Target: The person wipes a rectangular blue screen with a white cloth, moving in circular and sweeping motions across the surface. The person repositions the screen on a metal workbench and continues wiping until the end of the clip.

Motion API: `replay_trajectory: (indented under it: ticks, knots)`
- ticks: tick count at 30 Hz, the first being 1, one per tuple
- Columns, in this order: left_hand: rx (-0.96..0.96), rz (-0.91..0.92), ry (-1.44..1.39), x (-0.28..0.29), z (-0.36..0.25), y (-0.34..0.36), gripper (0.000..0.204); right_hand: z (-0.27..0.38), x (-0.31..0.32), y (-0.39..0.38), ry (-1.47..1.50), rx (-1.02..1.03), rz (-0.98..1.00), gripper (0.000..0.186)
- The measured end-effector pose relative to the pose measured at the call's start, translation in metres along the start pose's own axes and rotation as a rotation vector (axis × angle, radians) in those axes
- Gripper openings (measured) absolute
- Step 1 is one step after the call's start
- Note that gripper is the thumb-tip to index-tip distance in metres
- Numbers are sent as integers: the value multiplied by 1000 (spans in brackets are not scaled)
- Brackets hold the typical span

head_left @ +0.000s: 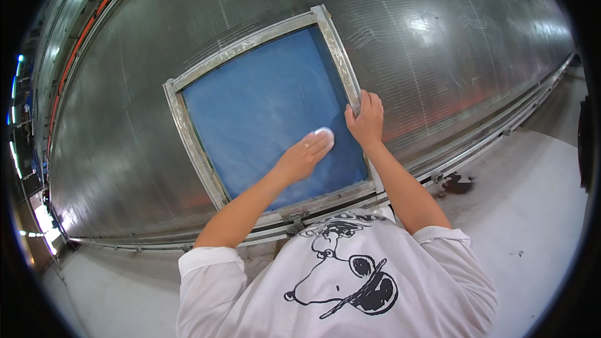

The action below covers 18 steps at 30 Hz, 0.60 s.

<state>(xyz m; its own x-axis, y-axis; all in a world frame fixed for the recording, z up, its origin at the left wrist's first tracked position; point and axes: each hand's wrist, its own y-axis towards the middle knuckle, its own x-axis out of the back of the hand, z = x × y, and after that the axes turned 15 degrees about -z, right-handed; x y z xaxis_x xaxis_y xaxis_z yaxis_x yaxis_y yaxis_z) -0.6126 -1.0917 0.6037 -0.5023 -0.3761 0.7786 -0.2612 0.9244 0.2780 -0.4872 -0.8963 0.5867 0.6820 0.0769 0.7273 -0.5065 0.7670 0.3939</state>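
Note:
A screen printing frame with pale, worn metal sides rests at a tilt on the long table. Blue mesh fills it, and a few darker streaks show in its upper right part. My left hand presses a small white wad, perhaps a cloth, against the mesh right of its middle. The wad is mostly under my fingers and slightly blurred. At the frame's right side, my right hand grips the rail, its thumb on the inner side and its fingers over the top.
The wide metallic table extends far to both sides, with scratched line marks on its surface. A metal rail runs along its near edge. Below lies a pale floor with a dark stain. An orange strip borders the far left side.

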Motion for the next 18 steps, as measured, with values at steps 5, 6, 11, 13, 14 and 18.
replay_trajectory:
  ticks: [5,6,11,13,14,18]
  knots:
    - [393,-298,248,20,57,21,41,1,4,3,16,13,-9,51]
    - [373,-364,282,3,46,21,41,-1,3,1,12,8,-7,51]
    - [-20,135,-146,-42,-57,-29,40,-8,2,-1,51,2,-43,49]
    - [-10,79,-90,-39,-58,-24,41,-13,1,2,68,12,-85,47]
    - [166,-77,-1,-32,-42,-12,43,-12,4,-7,65,-12,-67,46]
    - [234,-219,181,-46,-66,-65,48,5,-6,-3,91,19,27,43]
